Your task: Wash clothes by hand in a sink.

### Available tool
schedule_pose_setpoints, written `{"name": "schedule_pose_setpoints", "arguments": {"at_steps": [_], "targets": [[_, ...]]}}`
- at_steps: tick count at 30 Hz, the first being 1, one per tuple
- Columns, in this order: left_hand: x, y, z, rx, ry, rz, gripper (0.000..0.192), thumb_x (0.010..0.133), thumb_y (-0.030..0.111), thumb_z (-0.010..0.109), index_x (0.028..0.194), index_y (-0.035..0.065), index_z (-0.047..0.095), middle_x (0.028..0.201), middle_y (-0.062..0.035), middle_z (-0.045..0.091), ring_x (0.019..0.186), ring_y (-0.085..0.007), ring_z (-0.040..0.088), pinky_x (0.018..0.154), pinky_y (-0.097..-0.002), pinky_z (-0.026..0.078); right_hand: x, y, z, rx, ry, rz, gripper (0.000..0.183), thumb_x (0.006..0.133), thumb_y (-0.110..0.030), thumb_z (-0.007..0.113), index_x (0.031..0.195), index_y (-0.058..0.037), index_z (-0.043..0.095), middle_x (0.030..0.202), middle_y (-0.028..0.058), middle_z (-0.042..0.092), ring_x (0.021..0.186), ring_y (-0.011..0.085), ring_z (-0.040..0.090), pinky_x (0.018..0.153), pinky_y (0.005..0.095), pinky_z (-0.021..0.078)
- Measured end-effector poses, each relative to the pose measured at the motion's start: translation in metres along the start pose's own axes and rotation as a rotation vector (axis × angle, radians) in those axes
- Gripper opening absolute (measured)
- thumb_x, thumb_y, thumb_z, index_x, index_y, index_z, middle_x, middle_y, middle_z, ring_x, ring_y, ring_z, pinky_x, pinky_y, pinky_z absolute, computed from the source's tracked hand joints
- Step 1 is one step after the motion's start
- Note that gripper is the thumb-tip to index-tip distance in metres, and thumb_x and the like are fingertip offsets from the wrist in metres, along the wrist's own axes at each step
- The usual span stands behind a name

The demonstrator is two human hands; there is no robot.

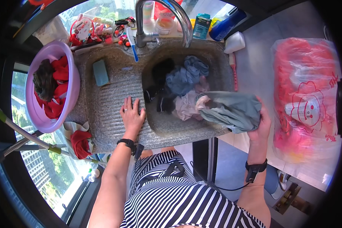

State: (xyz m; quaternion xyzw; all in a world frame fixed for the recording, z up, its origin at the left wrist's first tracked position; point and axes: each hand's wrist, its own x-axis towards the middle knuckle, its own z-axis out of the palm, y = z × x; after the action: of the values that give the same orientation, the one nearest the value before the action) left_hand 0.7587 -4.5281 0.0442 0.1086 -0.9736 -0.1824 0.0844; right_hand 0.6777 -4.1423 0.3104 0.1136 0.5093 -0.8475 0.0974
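Observation:
My right hand (260,122) grips a grey-green garment (233,109) at the right rim of the stone laundry sink (188,134). The cloth stretches left over the basin, its far end next to a pale pink garment (186,105). My left hand (132,115) lies with fingers spread on the ribbed washboard (111,99) and holds nothing. In the basin a blue-grey garment (185,75) is bunched up beside dark clothing (162,69). A block of green soap (100,73) sits at the washboard's upper left.
A purple basin (75,94) with red and dark clothes stands at the left. Behind the sink rise a chrome faucet (139,25) and a blue-handled brush (133,45). A red brush (234,72) lies by the right rim. Further right is a plastic-wrapped red package (299,65).

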Motion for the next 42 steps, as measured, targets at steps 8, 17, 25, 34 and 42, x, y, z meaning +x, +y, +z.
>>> {"name": "schedule_pose_setpoints", "arguments": {"at_steps": [8,17,25,34,42], "targets": [[-0.001,-0.002,-0.001,-0.006,0.004,-0.006,0.050,0.081,0.029,0.067,0.127,0.0151,0.056,0.143,-0.0159,0.045,0.136,-0.0313,0.037,0.108,-0.0481,0.028,0.001,0.001,0.033,-0.205,0.072,-0.242,0.043,0.095,-0.011,0.043,0.135,0.0056,0.045,0.130,0.0180,0.056,0.119,0.0260,0.057,0.103,0.0395,0.0439],[0.001,-0.001,0.000,-0.009,-0.003,-0.005,0.050,0.081,0.029,0.067,0.127,0.0145,0.056,0.144,-0.0162,0.045,0.136,-0.0313,0.037,0.108,-0.0475,0.028,0.051,0.050,-0.058,-0.613,0.361,-0.198,0.037,0.092,-0.004,0.047,0.127,0.0055,0.055,0.115,0.0121,0.065,0.106,0.0177,0.062,0.092,0.0300,0.0479],[0.001,-0.002,-0.001,0.015,-0.011,-0.004,0.050,0.081,0.029,0.067,0.127,0.0141,0.056,0.144,-0.0168,0.044,0.137,-0.0315,0.037,0.108,-0.0478,0.028,0.090,0.150,-0.067,-1.780,-0.316,-0.081,0.036,0.078,-0.023,0.063,0.111,-0.0098,0.068,0.114,0.0132,0.065,0.108,0.0338,0.059,0.091,0.0453,0.0486],[0.005,0.002,0.001,0.047,-0.042,-0.017,0.051,0.080,0.029,0.066,0.128,0.0143,0.056,0.144,-0.0161,0.044,0.137,-0.0315,0.037,0.108,-0.0476,0.028,0.140,0.280,-0.054,-1.975,-0.578,-0.380,0.031,0.077,-0.025,0.064,0.106,-0.0133,0.068,0.117,0.0104,0.064,0.109,0.0359,0.058,0.090,0.0454,0.0447],[0.005,0.003,0.001,0.012,-0.036,-0.025,0.052,0.079,0.028,0.067,0.128,0.0150,0.056,0.144,-0.0160,0.045,0.136,-0.0314,0.038,0.108,-0.0475,0.028,0.115,0.168,-0.103,-1.743,-0.579,0.114,0.031,0.069,-0.028,0.068,0.095,-0.0122,0.074,0.095,0.0132,0.069,0.092,0.0328,0.064,0.082,0.0451,0.0481]]}}
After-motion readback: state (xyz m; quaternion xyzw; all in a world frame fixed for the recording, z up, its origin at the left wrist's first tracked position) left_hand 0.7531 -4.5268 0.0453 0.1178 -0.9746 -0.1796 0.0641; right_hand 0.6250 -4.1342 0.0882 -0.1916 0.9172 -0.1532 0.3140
